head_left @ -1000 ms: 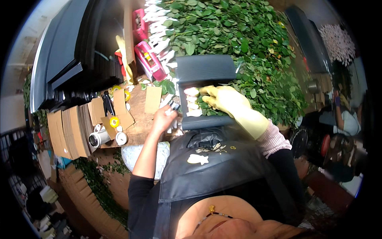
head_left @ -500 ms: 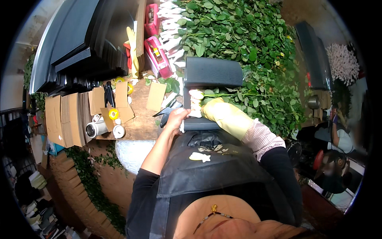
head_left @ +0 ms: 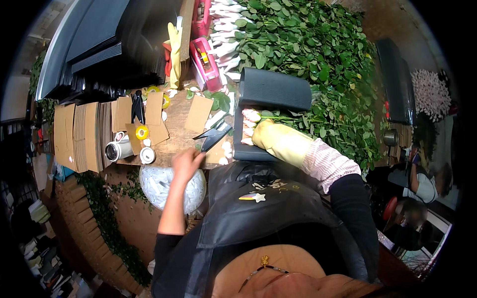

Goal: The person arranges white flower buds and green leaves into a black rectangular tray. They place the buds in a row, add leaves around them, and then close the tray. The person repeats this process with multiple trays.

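My right hand [head_left: 278, 141], in a yellow glove with a striped cuff, is closed round several pale pink roses [head_left: 250, 120]. Their heads line up on a dark grey corrugated sheet [head_left: 253, 154], and green stems run off to the right. A raised flap of dark corrugated sheet [head_left: 276, 89] stands just beyond the blooms. My bare left hand [head_left: 187, 164] hovers at the table's front edge, above a white bin [head_left: 171, 194] of pale scraps. Its fingers are curled together; whether anything is between them is hidden. Black-handled scissors [head_left: 213, 137] lie partly spread beside it.
A thick bed of leafy stems [head_left: 318, 54] covers the right side, with white-wrapped bundles [head_left: 227, 49] along its left. Pink tape dispensers [head_left: 206, 62], cardboard pieces [head_left: 198, 114], a white mug [head_left: 119, 148] and stacked dark sheets [head_left: 99, 44] occupy the left. A person [head_left: 420, 179] sits far right.
My left hand has left the sheet's edge beside the roses and moved left and nearer, over the bin. My gloved right hand stays at the roses. The view has shifted slightly.
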`<move>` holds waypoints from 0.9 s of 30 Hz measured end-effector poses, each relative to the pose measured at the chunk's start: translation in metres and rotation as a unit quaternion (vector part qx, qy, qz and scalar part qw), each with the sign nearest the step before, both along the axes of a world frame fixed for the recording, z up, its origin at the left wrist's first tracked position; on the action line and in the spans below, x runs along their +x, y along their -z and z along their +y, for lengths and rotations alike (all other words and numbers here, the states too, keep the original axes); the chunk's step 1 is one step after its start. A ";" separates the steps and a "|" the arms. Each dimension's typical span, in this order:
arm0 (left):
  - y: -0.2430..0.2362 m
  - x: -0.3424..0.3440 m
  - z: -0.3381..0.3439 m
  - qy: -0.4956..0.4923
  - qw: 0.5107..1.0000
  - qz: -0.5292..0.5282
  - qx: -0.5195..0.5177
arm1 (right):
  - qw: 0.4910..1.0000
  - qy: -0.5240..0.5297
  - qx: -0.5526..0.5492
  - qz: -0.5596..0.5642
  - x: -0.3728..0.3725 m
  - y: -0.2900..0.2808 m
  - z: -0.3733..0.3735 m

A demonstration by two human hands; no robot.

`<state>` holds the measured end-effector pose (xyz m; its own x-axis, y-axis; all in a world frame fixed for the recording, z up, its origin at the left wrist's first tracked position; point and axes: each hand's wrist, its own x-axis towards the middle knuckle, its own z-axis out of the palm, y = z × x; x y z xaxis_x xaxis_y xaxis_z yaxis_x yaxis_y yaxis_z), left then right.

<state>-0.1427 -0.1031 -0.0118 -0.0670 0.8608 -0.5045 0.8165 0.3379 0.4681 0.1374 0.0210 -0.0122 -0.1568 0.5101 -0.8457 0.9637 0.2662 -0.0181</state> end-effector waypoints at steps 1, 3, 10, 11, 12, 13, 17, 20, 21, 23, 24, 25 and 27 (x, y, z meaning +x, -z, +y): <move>0.003 0.031 0.017 -0.041 0.983 -0.133 0.119 | 1.000 -0.005 0.001 0.003 0.001 -0.004 0.001; 0.037 0.073 0.056 0.008 0.961 -0.231 0.149 | 1.000 -0.019 0.003 0.012 0.001 -0.005 0.001; 0.084 0.102 0.087 0.184 0.949 -0.217 0.138 | 0.985 -0.074 -0.039 0.153 0.035 -0.071 0.009; 0.084 0.096 0.085 0.174 0.951 -0.221 0.128 | 0.975 0.052 -0.047 0.212 0.034 -0.089 0.009; 0.082 0.099 0.087 0.184 0.950 -0.220 0.122 | 0.946 0.193 -0.052 0.255 0.037 -0.102 0.005; 0.081 0.101 0.089 0.191 0.950 -0.218 0.117 | 0.961 0.197 -0.056 0.183 0.038 -0.093 0.005; 0.082 0.104 0.091 0.206 0.946 -0.220 0.120 | 0.975 -0.037 0.139 0.168 0.039 -0.028 -0.018; 0.081 0.103 0.099 0.176 0.956 -0.225 0.064 | 0.958 -0.064 0.176 0.218 0.039 -0.017 -0.020; 0.081 0.104 0.103 0.161 0.959 -0.231 0.037 | 0.962 -0.051 0.152 0.223 0.038 -0.018 -0.017; 0.079 0.106 0.102 0.148 0.955 -0.247 0.068 | 0.965 -0.075 0.130 0.217 0.040 -0.022 -0.013; 0.080 0.106 0.101 0.138 0.954 -0.254 0.084 | 0.962 -0.118 0.133 0.205 0.041 -0.031 -0.009; 0.085 0.104 0.095 0.141 0.951 -0.245 0.126 | 0.974 -0.107 0.091 0.176 0.040 -0.048 -0.006; 0.090 0.101 0.084 0.123 0.946 -0.258 0.153 | 0.988 -0.019 0.080 0.130 0.032 -0.084 -0.002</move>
